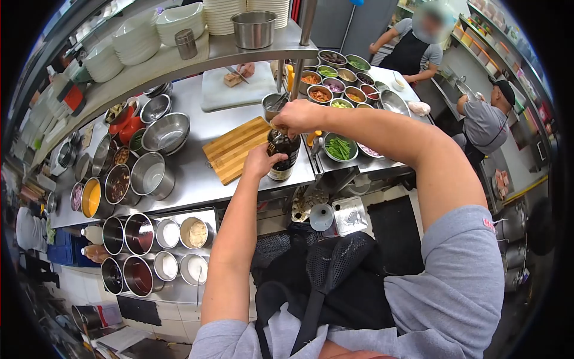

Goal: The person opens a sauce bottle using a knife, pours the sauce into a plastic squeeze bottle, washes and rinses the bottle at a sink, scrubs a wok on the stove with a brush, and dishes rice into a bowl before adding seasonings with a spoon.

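Observation:
A large dark bottle [283,157] with a label stands upright near the front edge of the steel counter. My left hand [260,160] wraps round its side, thumb across the front. From above, my right hand [295,117] closes over the top of the bottle; its fingers hide the neck and any cap. Just left of the bottle lies a wooden cutting board [237,149], set at an angle. Behind my right hand stands a metal container [272,103] with utensils in it.
Steel bowls [166,133] crowd the left counter; several pots of sauces and powders [139,233] sit lower in front. Ingredient bowls [338,147] fill the right. Beyond, another person's hand [246,69] works on a white board [215,99] under a dish shelf [224,51]. Two people stand right.

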Tool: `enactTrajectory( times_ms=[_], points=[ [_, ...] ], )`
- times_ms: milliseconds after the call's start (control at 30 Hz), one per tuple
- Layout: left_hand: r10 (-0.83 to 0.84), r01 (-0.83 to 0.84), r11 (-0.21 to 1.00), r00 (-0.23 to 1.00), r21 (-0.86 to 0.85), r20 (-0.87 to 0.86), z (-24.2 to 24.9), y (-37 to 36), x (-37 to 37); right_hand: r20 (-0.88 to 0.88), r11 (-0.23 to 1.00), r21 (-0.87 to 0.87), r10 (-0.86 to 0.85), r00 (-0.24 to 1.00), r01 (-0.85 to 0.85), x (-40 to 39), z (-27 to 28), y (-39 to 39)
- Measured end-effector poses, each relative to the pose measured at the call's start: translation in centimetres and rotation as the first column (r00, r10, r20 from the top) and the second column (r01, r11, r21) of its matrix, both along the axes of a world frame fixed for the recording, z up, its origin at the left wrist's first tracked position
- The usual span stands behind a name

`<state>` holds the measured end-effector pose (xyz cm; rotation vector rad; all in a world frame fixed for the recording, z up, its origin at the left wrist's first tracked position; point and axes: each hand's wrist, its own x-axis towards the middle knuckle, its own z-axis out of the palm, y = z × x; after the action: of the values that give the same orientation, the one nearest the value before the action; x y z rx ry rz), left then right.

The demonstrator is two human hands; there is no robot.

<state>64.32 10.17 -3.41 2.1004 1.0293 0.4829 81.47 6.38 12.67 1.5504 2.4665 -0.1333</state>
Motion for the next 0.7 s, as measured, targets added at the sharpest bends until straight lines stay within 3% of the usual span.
enactTrajectory(
  times_ms=[67,233,267,300,333,367,400,467,500,600,667,700],
  points=[
    [0.014,-0.012,0.998,0.999,-0.065,0.032,-0.1,0.2,-0.1,-0.051,0.993,0.082,-0.081,0.995,0.085,0.5,-1.0,0.0],
    [0.021,-0.021,1.0,1.0,-0.009,0.017,0.9,-0.2,-0.7,-0.21,0.985,0.144,-0.067,0.975,0.099,0.9,-1.4,-0.2],
    [0.024,-0.024,1.0,1.0,-0.012,0.014,0.8,-0.3,-0.7,-0.213,0.985,0.14,-0.066,0.975,0.097,1.2,-1.5,-0.1],
    [0.02,-0.02,1.0,1.0,-0.02,-0.007,0.5,-0.2,-0.7,-0.38,0.979,-0.015,-0.193,0.905,0.202,1.6,-1.7,0.0],
    [0.016,-0.017,1.0,1.0,-0.022,-0.026,0.6,0.0,-0.6,-0.511,0.945,-0.178,-0.327,0.795,0.274,2.3,-2.0,0.2],
    [0.017,-0.018,1.0,0.999,-0.018,-0.03,0.7,0.1,-0.6,-0.676,0.905,-0.327,-0.426,0.602,0.273,3.1,-3.2,0.2],
    [0.015,-0.015,1.0,1.0,-0.022,-0.028,0.8,-0.1,-0.6,-0.68,0.906,-0.326,-0.424,0.598,0.271,3.4,-4.7,0.3],
    [0.008,-0.008,1.0,1.0,-0.015,-0.027,1.0,-0.3,-0.7,-0.836,0.833,-0.529,-0.544,0.071,0.161,4.0,-7.5,0.3],
    [0.005,-0.005,1.0,1.0,0.023,-0.026,1.2,-0.2,-0.8,-0.86,0.852,-0.509,-0.501,-0.096,0.121,3.9,-9.3,0.7],
    [-0.024,0.024,0.999,0.999,0.027,0.021,0.3,0.3,-0.4,-0.788,0.879,-0.476,-0.415,-0.455,0.021,3.2,-11.2,0.3],
    [-0.018,0.019,1.0,0.999,0.021,-0.034,0.4,-0.2,-0.2,-0.535,0.894,-0.447,-0.302,-0.789,-0.039,3.3,-11.3,-0.2],
    [-0.008,0.009,1.0,1.0,0.007,-0.023,-0.2,-0.2,-0.4,-0.499,0.925,-0.377,-0.251,-0.83,-0.053,3.6,-11.9,-0.3]
  ],
)
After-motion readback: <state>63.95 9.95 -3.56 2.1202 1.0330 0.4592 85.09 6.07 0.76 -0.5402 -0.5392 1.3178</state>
